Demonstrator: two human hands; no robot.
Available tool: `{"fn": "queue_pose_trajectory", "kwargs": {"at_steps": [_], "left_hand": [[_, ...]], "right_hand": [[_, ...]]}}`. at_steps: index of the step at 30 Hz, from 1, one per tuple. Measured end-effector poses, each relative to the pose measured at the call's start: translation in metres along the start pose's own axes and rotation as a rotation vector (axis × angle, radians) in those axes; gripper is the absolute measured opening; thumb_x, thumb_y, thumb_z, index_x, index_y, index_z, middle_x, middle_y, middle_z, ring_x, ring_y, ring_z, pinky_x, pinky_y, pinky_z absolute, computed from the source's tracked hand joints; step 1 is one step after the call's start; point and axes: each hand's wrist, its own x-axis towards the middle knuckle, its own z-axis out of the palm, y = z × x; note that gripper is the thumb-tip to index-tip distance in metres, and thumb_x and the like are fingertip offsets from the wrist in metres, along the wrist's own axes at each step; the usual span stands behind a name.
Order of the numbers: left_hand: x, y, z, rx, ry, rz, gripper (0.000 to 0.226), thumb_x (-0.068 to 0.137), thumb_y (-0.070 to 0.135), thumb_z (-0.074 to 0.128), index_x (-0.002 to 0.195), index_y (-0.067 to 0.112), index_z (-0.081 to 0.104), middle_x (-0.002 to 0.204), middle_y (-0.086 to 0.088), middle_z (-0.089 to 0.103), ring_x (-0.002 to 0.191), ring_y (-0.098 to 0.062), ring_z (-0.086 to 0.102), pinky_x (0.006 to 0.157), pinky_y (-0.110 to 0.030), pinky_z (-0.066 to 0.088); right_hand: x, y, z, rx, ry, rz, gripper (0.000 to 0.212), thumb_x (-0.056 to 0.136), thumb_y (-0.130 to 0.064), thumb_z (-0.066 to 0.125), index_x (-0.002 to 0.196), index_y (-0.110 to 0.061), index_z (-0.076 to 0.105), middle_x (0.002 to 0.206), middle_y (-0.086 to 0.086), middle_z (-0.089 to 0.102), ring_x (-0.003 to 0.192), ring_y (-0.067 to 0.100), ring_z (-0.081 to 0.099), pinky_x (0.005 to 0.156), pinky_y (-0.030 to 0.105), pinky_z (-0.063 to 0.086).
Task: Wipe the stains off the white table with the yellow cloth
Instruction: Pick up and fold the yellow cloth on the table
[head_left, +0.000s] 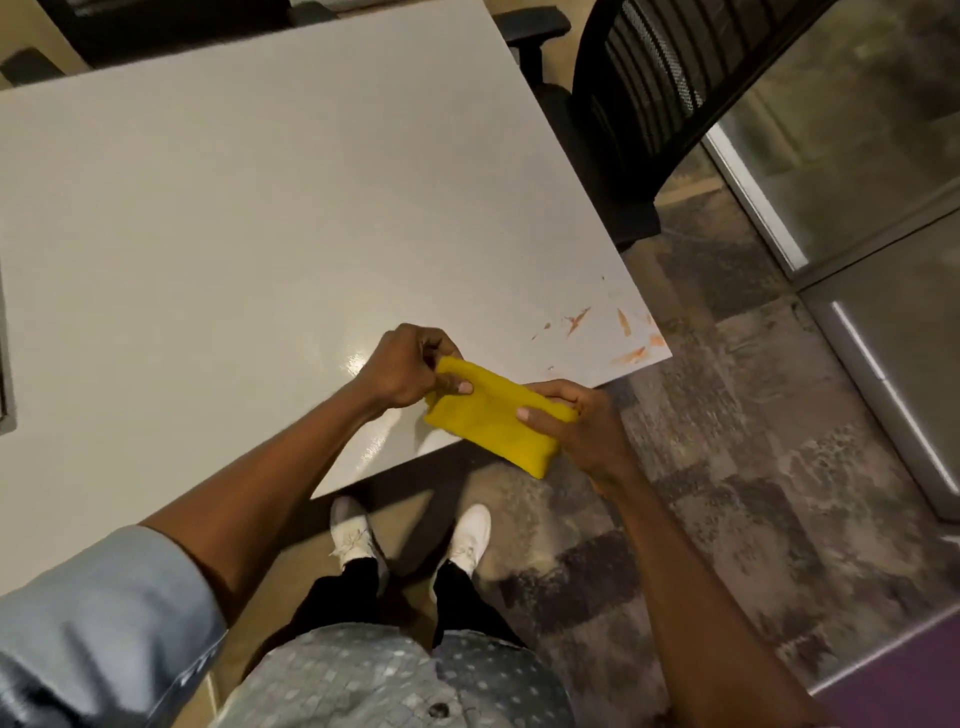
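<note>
Both hands hold the folded yellow fabric cloth (493, 421) in the air over the near right edge of the flat white counter (249, 218). The left hand (405, 371) is clamped on the cloth's end at about 10 o'clock, thumb and fingers pinching it; the right hand (566, 421) is closed around the opposite end at about 4 o'clock, thumb laid across the top. The cloth lies as a thick, oblong pad between them, part of it past the counter's edge and above the floor.

The orange smeared stains (602, 332) sit near the counter's right corner, at about 2 o'clock from the cloth, near it but not touching. They run as several streaks and small flecks, some right at the edge.

The step in hand looks like readying the cloth before wiping. To do it well, keep the fold tidy so a flat, broad face points down, then pass it to one hand with the palm spread over the pad. Set it down just inboard of the flecks and draw the strokes toward the counter's middle rather than outward, so residue does not go over the edge onto the patterned carpet (737, 467). Press firmly on the longer streaks, and refold to a clean face once the first is soiled. The free hand could steady against the counter.
</note>
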Motion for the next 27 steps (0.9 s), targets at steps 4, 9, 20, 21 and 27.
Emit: {"fn": "queue_pose_trajectory", "kwargs": {"at_steps": [4, 9, 20, 21, 27], "left_hand": [[0.003, 0.005, 0.004, 0.072, -0.054, 0.045, 0.034, 0.068, 0.022, 0.103, 0.078, 0.033, 0.073, 0.071, 0.025, 0.075, 0.068, 0.008, 0.069, 0.065, -0.01, 0.052], [0.0, 0.006, 0.006, 0.112, -0.022, 0.118, 0.035, 0.069, 0.015, 0.102, 0.079, 0.03, 0.071, 0.079, 0.01, 0.076, 0.073, -0.009, 0.068, 0.07, -0.028, 0.056], [-0.013, -0.002, -0.006, 0.194, -0.055, 0.225, 0.03, 0.07, 0.012, 0.1, 0.09, 0.014, 0.078, 0.087, -0.006, 0.08, 0.086, -0.031, 0.074, 0.083, -0.051, 0.06], [-0.013, -0.002, -0.005, 0.197, -0.077, 0.236, 0.03, 0.07, 0.011, 0.1, 0.089, 0.017, 0.078, 0.086, -0.003, 0.079, 0.085, -0.029, 0.074, 0.083, -0.05, 0.06], [-0.002, -0.002, 0.011, 0.311, -0.119, 0.331, 0.029, 0.077, 0.019, 0.096, 0.1, 0.016, 0.079, 0.094, -0.002, 0.08, 0.09, -0.028, 0.074, 0.084, -0.049, 0.058]], "right_hand": [[-0.001, 0.01, 0.002, -0.1, 0.056, -0.027, 0.015, 0.082, -0.016, 0.087, 0.09, -0.009, 0.077, 0.091, -0.004, 0.077, 0.081, -0.001, 0.071, 0.069, 0.024, 0.057], [-0.015, 0.018, 0.014, -0.442, 0.269, -0.304, 0.018, 0.081, -0.019, 0.086, 0.092, -0.012, 0.073, 0.093, 0.004, 0.074, 0.086, 0.025, 0.068, 0.071, 0.037, 0.056], [-0.029, 0.003, 0.051, -0.503, 0.338, -0.307, 0.03, 0.068, -0.009, 0.09, 0.085, -0.006, 0.067, 0.09, 0.011, 0.065, 0.081, 0.029, 0.063, 0.062, 0.042, 0.055], [-0.028, 0.003, 0.053, -0.471, 0.284, -0.266, 0.036, 0.069, -0.014, 0.09, 0.094, -0.008, 0.065, 0.097, 0.009, 0.065, 0.087, 0.027, 0.064, 0.067, 0.044, 0.057], [-0.019, 0.005, 0.079, -0.453, 0.219, -0.197, 0.043, 0.095, -0.029, 0.074, 0.136, -0.021, 0.063, 0.115, 0.008, 0.077, 0.098, 0.028, 0.073, 0.08, 0.037, 0.058]]}}
